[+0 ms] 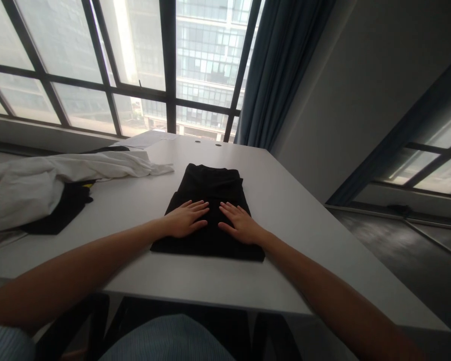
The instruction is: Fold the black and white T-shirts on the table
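A folded black garment (214, 185) lies flat on the white table (285, 200), its wider edge toward me. My left hand (187, 218) rests on the left part of the cloth, palm down, fingers spread and pointing inward. On the right part lies my right hand (240, 223), also flat with its fingers apart. A narrow strip of black cloth shows between the fingertips of the two hands. Neither hand grips anything.
White clothing (33, 193) is heaped at the table's left, with a black cloth (65, 213) partly beneath it. Windows (210, 60) and a blue curtain (278, 65) stand beyond the table. A black chair (78, 326) is below the near edge.
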`<control>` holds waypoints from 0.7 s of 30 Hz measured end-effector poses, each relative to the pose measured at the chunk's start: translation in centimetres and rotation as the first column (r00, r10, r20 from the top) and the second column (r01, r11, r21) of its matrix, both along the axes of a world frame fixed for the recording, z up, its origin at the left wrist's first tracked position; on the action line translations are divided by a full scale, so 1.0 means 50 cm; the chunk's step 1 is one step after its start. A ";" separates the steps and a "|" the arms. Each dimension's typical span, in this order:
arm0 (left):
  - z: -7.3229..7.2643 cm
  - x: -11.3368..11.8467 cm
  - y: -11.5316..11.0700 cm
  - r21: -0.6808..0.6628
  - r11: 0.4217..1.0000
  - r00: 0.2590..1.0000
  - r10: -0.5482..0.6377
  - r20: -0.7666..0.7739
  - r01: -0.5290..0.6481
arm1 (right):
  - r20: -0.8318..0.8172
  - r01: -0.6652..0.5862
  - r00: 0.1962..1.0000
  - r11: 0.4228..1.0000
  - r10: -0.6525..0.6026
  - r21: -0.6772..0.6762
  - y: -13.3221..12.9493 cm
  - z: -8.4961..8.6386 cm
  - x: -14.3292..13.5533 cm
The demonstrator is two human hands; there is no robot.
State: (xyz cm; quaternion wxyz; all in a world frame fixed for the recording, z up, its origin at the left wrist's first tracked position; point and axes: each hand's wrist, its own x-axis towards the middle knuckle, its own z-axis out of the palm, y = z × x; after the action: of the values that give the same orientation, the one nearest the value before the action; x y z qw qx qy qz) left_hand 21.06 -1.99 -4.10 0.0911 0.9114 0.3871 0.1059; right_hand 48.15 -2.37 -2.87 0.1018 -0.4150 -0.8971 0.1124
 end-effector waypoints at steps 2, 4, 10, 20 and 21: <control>-0.010 -0.010 0.005 -0.036 0.999 0.999 -0.005 -0.032 0.004 | 0.036 0.014 0.999 0.999 -0.013 -0.032 0.003 -0.009 0.001; -0.011 -0.030 0.014 -0.054 0.999 0.999 0.004 -0.040 -0.006 | 0.054 0.031 0.998 0.999 -0.029 -0.041 0.009 -0.013 0.012; 0.002 -0.085 0.038 -0.093 0.994 0.997 0.047 -0.067 -0.053 | 0.124 0.134 0.984 0.989 -0.126 -0.063 0.030 -0.009 0.077; 0.045 -0.010 -0.039 0.001 0.995 0.993 -0.104 0.053 0.104 | 0.023 0.082 0.996 0.992 -0.085 0.091 -0.017 0.022 0.029; 0.046 0.007 -0.056 -0.009 0.987 0.986 -0.158 0.053 0.159 | -0.002 0.058 0.998 0.995 -0.058 0.087 -0.028 0.020 0.013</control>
State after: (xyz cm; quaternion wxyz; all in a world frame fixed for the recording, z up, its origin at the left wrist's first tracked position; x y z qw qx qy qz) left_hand 21.41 -4.81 -1.81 0.1151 0.9356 0.3116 0.1196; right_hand 48.81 -3.78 -1.87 0.1226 -0.4362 -0.8887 0.0701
